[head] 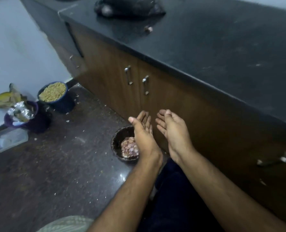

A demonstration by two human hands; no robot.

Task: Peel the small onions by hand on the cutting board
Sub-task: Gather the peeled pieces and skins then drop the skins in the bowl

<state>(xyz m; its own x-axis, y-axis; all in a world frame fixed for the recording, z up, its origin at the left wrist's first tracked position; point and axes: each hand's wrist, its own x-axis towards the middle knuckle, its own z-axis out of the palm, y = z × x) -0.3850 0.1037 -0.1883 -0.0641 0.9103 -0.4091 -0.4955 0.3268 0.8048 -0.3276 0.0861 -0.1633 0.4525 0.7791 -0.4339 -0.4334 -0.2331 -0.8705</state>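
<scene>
A dark round bowl (117,141) stands on the floor beside the cabinet, and pinkish small onions (129,147) lie heaped inside it. My left hand (143,131) is held above the bowl's right side, palm turned inward, fingers apart and empty. My right hand (171,129) is held just to its right, palm facing the left one, also empty with fingers spread. The two palms face each other a short way apart. No cutting board is in view.
Brown cabinet doors with metal handles (129,75) rise right behind my hands under a black counter (205,39). At the left stand a blue tub of yellowish grain (52,92), a purple bucket with packets (21,114) and a clear plastic box (10,139). Crumbs litter the dark floor.
</scene>
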